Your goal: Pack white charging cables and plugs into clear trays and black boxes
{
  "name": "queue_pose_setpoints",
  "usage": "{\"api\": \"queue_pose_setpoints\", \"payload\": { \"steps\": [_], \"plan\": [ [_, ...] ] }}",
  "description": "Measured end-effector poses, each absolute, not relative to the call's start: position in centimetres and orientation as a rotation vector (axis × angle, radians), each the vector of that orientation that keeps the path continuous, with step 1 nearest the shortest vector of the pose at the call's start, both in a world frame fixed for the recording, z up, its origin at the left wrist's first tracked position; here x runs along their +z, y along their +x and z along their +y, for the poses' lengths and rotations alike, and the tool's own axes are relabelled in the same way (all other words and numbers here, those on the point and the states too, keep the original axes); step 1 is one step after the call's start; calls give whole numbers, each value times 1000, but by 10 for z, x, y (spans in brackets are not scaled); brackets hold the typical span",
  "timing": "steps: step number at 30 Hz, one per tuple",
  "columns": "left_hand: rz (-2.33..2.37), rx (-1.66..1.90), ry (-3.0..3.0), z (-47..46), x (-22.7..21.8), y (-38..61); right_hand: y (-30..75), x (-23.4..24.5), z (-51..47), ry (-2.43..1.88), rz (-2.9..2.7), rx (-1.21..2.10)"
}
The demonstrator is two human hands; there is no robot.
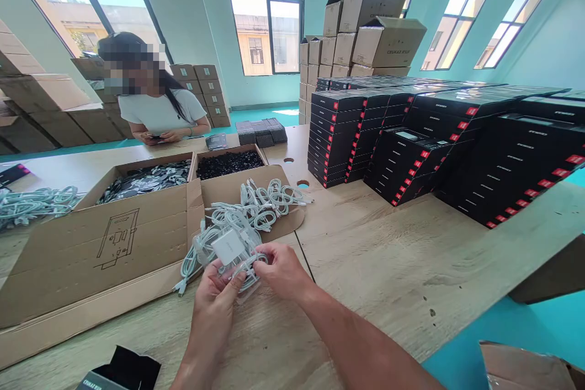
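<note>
Left hand (218, 295) and right hand (282, 269) are both clamping one white square plastic charger block (227, 247), holding it face-up just over the pale wooden counter (388, 268); beyond, many coiled white cables (269, 198) are lying heaped on a brown cardboard flap (219, 189).

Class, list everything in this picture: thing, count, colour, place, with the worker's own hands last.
bagged charger: one, white, held in both hands
coiled cables: many, whitish, on the carton flap
open carton: one, brown, left on the table
black parts: many, black, carton's right compartment
flat boxes: many, black with red tabs, table right
stacked cartons: several, brown, behind the flat boxes
co-worker: one, white top, far side
left hand: one, bare, grips the bag's near edge
right hand: one, bare, grips the bag's right side
</note>
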State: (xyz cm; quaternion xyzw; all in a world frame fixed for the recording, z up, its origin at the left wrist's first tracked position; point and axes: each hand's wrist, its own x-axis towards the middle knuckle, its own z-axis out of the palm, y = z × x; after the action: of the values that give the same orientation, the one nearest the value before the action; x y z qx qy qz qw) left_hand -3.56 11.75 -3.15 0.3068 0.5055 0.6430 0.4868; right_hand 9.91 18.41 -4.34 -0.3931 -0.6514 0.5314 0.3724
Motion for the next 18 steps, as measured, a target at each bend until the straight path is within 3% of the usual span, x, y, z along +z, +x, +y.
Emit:
{"api": "queue_pose_setpoints", "payload": {
  "steps": [18],
  "plan": [
    [1188, 1463, 659, 116, -32, -47, 109, -48, 183, -876, -1675, 1596]
  ]
}}
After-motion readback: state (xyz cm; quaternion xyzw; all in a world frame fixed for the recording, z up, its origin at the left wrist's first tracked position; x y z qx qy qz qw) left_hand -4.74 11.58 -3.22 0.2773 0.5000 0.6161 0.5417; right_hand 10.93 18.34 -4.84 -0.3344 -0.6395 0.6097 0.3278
